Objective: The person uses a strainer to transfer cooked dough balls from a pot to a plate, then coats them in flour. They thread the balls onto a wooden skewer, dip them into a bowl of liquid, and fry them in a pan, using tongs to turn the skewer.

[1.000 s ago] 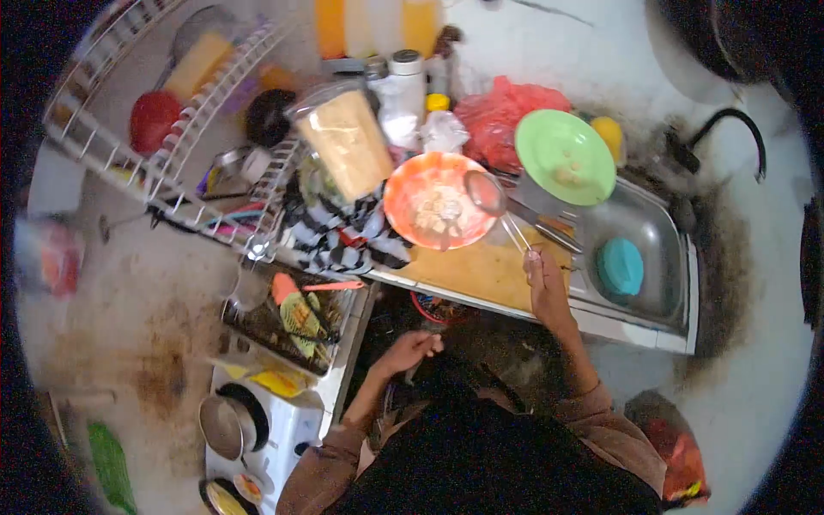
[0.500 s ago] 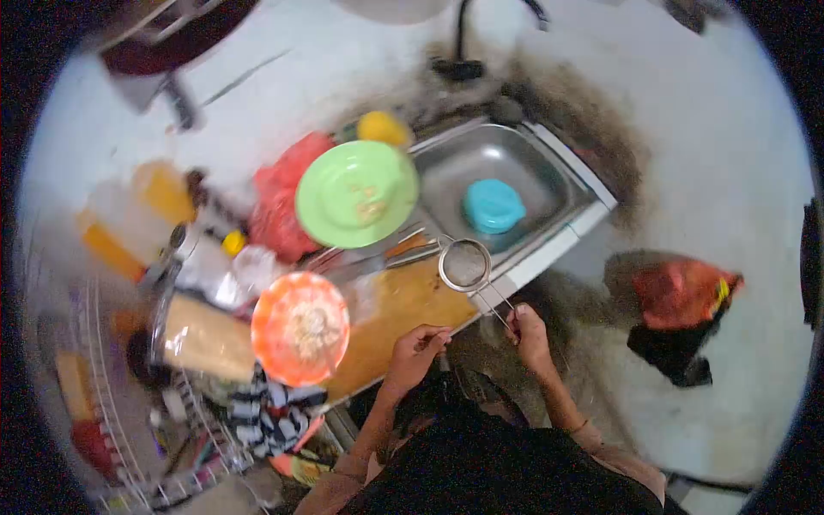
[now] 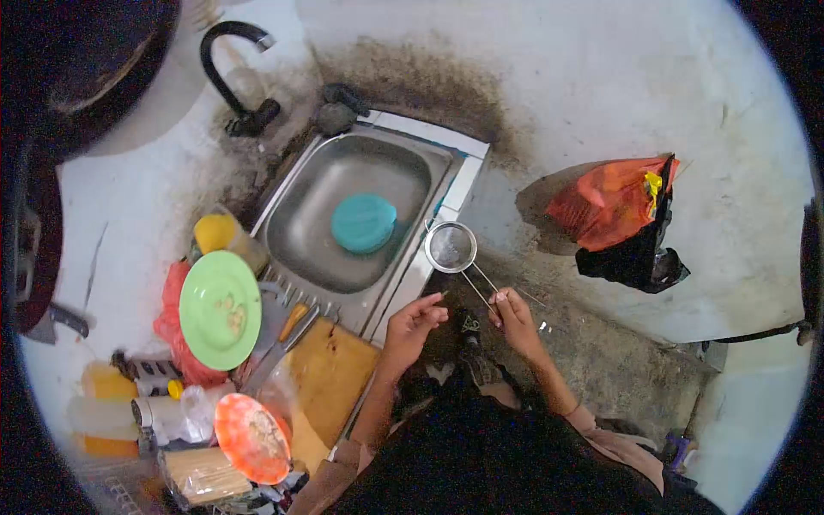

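1. Just past the outer edge of the surface [image 3: 468, 182], by the sink [image 3: 296, 227], the strainer [image 3: 451, 247] is held level with its mesh partly over the white border; a second ago it was over the orange bowl [image 3: 249, 433].
2. The right hand [image 3: 517, 324] still has its fingers closed on the strainer's wire handle.
3. The left hand [image 3: 406, 333] has its fingers curled toward the thumb; whether they pinch anything I cannot tell.
4. The view has swung toward the sink, leaving the bowl at lower left.
5. Any print on the yellow patch [image 3: 653, 184] of the hanging bag [image 3: 601, 204] is too blurred to read.
6. The surface carries a wooden board [image 3: 330, 378] and a green plate [image 3: 206, 296] with pale pieces; a turquoise container [image 3: 364, 223] lies in the sink.
7. The wall behind the black faucet [image 3: 219, 73] is stained.
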Motion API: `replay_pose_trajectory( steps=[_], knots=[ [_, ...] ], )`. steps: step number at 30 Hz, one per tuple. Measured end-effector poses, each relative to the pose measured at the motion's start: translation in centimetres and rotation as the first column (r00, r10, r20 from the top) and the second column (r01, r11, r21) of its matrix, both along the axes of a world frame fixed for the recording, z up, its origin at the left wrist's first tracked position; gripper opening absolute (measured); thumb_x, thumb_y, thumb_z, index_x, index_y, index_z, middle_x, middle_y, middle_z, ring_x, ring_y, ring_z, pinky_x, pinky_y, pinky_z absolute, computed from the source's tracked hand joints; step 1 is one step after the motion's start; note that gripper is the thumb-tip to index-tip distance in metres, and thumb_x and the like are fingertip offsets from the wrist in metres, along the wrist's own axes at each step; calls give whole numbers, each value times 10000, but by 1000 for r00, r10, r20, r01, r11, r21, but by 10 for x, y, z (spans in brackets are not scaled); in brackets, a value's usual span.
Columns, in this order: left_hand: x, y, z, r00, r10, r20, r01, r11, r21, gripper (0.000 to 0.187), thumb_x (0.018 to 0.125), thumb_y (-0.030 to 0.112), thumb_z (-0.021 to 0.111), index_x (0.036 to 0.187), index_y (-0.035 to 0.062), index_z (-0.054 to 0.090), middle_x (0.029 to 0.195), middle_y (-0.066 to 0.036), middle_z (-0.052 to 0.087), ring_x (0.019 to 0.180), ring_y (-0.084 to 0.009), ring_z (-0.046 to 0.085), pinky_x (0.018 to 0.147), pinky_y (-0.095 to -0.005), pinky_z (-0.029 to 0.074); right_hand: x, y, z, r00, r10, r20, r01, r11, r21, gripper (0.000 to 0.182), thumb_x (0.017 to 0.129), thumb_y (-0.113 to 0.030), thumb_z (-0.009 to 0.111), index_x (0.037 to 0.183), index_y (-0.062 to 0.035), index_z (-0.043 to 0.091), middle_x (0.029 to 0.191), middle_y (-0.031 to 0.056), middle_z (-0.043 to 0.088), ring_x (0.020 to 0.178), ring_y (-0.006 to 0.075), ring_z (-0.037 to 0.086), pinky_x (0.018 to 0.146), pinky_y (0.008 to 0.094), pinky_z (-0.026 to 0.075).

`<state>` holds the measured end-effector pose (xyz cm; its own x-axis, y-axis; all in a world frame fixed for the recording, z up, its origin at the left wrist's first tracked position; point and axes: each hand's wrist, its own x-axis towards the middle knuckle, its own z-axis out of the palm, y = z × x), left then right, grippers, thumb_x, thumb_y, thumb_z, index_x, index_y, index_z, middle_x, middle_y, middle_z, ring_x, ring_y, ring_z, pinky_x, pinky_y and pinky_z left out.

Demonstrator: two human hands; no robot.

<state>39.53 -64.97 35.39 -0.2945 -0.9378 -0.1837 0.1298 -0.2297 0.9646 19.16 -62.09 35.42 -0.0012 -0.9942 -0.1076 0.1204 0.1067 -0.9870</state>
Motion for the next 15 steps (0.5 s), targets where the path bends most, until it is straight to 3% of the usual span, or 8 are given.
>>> replay_pose_trajectory(
  steps=[2, 6, 7, 10, 15],
  knots=[
    [-14, -20, 6, 997, -18, 71, 19, 1000, -11, 335, 818, 98, 615, 1114, -38, 536, 860, -86, 637, 778, -119, 598, 687, -224, 466, -16, -21, -1, 1000, 6, 11, -6, 1000, -21, 224, 951, -231, 372, 846, -49, 448, 604, -23, 380, 540, 65, 353, 508, 213, 306],
    [-46, -65, 12, 995, 91, 30, -92, 995, 31, 353, 822, 95, 609, 1136, -41, 521, 881, -95, 640, 762, -120, 598, 698, -229, 473, -51, -69, -2, 999, 48, 6, -48, 998, -39, 211, 942, -226, 398, 835, -50, 443, 600, -25, 378, 538, 60, 348, 499, 213, 290],
    [-57, -75, 21, 987, 144, -70, -134, 981, 139, 358, 831, 104, 601, 1148, -36, 514, 912, -112, 638, 761, -127, 602, 697, -231, 477, -61, -81, 0, 998, 67, -18, -68, 996, -53, 210, 940, -226, 403, 833, -50, 443, 600, -25, 379, 538, 59, 347, 496, 213, 286],
    [-81, -98, 33, 912, 273, -307, -207, 951, 230, 335, 842, 135, 583, 1144, 1, 524, 930, -100, 638, 749, -124, 598, 679, -223, 464, -80, -113, -4, 997, 82, -3, -82, 995, -58, 202, 934, -224, 418, 820, -59, 448, 608, -26, 391, 541, 53, 357, 493, 207, 295],
    [-82, -121, 12, 943, 316, -107, -290, 934, 208, 312, 850, 213, 589, 1050, -24, 559, 773, -92, 625, 592, -108, 566, 587, -239, 488, -94, -147, -5, 987, 151, 59, -151, 988, -15, 192, 933, -229, 422, 819, -78, 451, 628, -28, 400, 544, 54, 381, 500, 202, 325]
  ],
)
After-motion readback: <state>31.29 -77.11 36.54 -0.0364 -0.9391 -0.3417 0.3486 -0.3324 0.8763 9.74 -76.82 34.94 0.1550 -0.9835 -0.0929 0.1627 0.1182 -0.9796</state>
